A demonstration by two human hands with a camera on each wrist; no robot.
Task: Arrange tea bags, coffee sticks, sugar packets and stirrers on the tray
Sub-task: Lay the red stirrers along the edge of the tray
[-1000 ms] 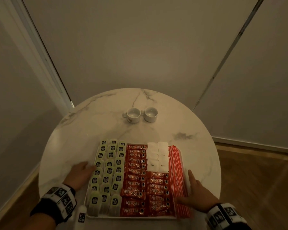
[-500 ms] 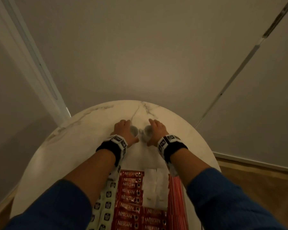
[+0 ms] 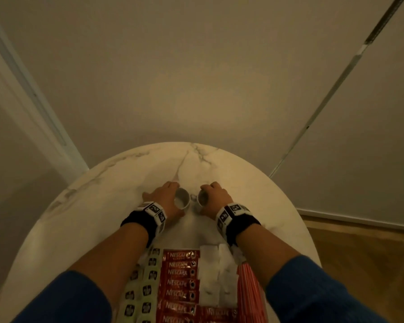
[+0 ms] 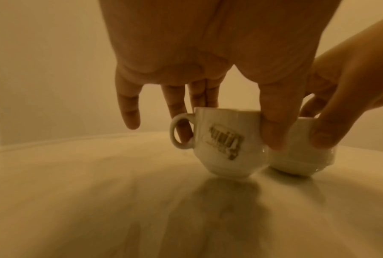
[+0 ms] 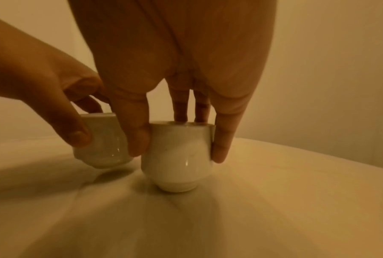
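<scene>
My left hand [image 3: 173, 198] grips the left white cup [image 3: 181, 199] from above; in the left wrist view its thumb [image 4: 274, 127] presses the side that bears a brown logo. My right hand [image 3: 207, 199] grips the right white cup [image 3: 202, 197] the same way, thumb and fingers [image 5: 221, 146] round its rim. The two cups [image 5: 179, 157] [image 5: 104, 139] stand close together on the marble table [image 3: 117, 201]. Near me lie rows of green tea bags [image 3: 147, 290], red Nescafé sticks [image 3: 180, 276], white sugar packets [image 3: 216, 276] and red stirrers [image 3: 250, 292]; the tray under them is hidden.
The round marble tabletop ends just beyond the cups, with a pale wall [image 3: 196, 78] close behind it. Wooden floor [image 3: 359, 252] shows to the right of the table. My forearms in blue sleeves [image 3: 313, 287] cross over the tray's sides.
A second ago both hands lay beside the tray. They reached forward to the two cups, closed round them, and the cups have since come a little toward me.
</scene>
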